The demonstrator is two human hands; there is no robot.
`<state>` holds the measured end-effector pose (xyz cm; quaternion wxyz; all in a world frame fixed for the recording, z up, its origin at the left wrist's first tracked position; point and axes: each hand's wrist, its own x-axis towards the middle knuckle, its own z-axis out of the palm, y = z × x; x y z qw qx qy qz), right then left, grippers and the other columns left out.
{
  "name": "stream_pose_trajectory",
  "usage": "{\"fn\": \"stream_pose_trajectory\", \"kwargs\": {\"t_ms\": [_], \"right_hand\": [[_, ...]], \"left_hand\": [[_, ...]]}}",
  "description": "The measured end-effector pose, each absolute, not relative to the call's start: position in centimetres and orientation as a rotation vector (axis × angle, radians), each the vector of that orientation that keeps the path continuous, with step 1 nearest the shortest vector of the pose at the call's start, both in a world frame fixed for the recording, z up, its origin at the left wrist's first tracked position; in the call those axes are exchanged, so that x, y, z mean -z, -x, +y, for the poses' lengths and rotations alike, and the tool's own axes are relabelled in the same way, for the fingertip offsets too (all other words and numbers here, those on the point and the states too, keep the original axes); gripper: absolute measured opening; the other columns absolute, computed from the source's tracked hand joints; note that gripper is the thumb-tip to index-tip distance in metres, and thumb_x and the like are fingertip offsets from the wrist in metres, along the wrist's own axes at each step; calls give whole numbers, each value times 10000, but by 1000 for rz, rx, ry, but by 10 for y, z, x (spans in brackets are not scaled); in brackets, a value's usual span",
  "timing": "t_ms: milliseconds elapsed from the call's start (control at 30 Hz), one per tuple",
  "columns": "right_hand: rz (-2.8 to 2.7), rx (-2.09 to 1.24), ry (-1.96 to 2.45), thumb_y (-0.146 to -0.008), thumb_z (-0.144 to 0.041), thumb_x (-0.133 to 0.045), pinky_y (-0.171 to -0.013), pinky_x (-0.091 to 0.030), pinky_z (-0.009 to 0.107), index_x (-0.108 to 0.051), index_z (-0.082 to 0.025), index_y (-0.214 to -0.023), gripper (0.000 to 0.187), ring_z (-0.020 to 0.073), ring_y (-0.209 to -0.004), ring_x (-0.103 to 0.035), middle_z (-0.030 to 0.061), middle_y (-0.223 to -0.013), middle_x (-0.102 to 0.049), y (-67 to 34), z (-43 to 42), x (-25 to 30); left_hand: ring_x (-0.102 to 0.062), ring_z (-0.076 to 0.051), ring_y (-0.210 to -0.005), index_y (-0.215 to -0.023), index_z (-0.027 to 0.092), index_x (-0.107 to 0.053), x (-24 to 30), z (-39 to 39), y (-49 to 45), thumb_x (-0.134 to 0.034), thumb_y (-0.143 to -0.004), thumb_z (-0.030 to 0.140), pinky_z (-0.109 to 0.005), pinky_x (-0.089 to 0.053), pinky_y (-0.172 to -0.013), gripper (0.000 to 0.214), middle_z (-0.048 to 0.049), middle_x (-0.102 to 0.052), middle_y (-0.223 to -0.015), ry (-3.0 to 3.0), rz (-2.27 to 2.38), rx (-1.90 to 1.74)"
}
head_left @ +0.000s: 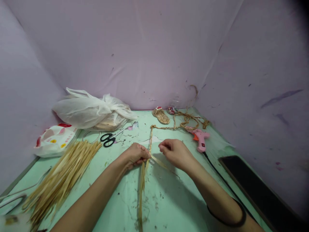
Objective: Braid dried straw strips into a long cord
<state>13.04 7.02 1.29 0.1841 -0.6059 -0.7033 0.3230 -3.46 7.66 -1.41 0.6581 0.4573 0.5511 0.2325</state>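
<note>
My left hand (138, 155) pinches the lower end of a narrow straw-coloured braid (151, 141) over the green table. Below its fingertips, loose flat fibre strands (140, 199) hang toward the table's near side. One more strand (164, 165) slants off to the right, passing under my right hand. My right hand (175, 153) hovers just right of the braid, fingers curled in, with nothing visible in them. From the pinch the braid runs away from me, bends right at the far end, and joins a coiled length of braid (189, 120).
Left lie a bundle of dry strips (65, 177), black-handled scissors (109, 140), a tissue pack (56, 140) and a white plastic bag (94, 111). A woven sole-shaped piece (161, 116) is at the back. Right are a pink glue gun (201, 139) with cord and a black phone (256, 193).
</note>
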Motion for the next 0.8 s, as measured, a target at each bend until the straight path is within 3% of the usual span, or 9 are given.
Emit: {"fn": "stream_pose_trajectory", "kwargs": {"t_ms": [100,200,367,467,667,800], "right_hand": [[-1578,-1356,1629,-691,-181,-489,-520,-368,209,-567,-145,-774,119,117,-569,-522,26,-646,-592,-124,75,-7],[-1331,-1763,1526,-671,-125,-458,-430,-339,187,-508,-154,-713,71,80,-448,-464,-9,-566,-542,-110,72,1],[-1415,-1607,1587,-597,-106,-505,-340,-156,173,-495,-142,-571,46,22,-327,-238,-82,-390,-372,-105,73,12],[-1399,-1610,1591,-564,-126,-534,-335,-138,181,-497,-141,-538,48,20,-318,-225,-90,-358,-346,-109,75,17],[-1225,-1767,1540,-554,-171,-528,-310,-84,200,-490,-149,-521,55,20,-281,-192,-56,-376,-460,-110,73,18],[-1114,-1876,1452,-545,-180,-519,-315,-63,194,-475,-158,-517,57,24,-286,-157,-93,-312,-325,-111,72,18]], "left_hand": [[-246,-15,-273,-528,116,-519,14,77,35,-564,-505,187,-174,-90,-305,87,45,-425,-387,-1038,1231,-526],[-245,-16,-279,-519,121,-511,14,77,35,-541,-511,182,-176,-95,-314,69,47,-416,-384,-1049,1216,-531],[-238,-22,-294,-521,125,-523,14,78,34,-535,-508,190,-184,-107,-334,68,51,-403,-374,-1104,1214,-490],[-239,-29,-320,-486,124,-522,9,78,34,-519,-505,191,-193,-142,-356,70,48,-388,-363,-1202,1274,-443],[-378,-91,-416,-489,126,-566,-8,66,33,-527,-552,242,-217,-268,-432,137,4,-447,-410,-1604,1596,-214],[-500,-161,-538,-599,142,-614,-17,38,7,-488,-640,241,-247,-320,-503,165,-47,-537,-547,-1927,1834,-76]]}}
